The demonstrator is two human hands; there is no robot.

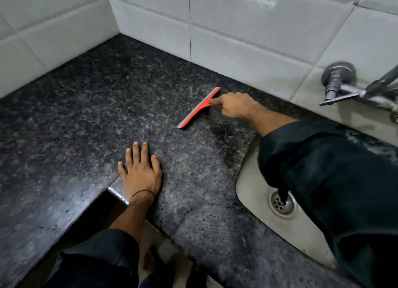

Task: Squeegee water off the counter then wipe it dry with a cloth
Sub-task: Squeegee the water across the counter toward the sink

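An orange squeegee (199, 108) with a grey blade rests blade-down on the dark speckled granite counter (90, 106), near the tiled back wall. My right hand (235, 105) is closed around its handle, which is hidden under the fingers. My left hand (141, 171) lies flat on the counter near the front edge, fingers spread, holding nothing. The counter around the squeegee looks smeared and dull with wet streaks. No cloth is in view.
A steel sink (254, 193) with a drain (281, 203) lies at the right, partly covered by my dark sleeve. A metal tap (344, 87) sticks out of the white tiled wall (247, 29) above it. The counter's front edge steps inward at the lower left.
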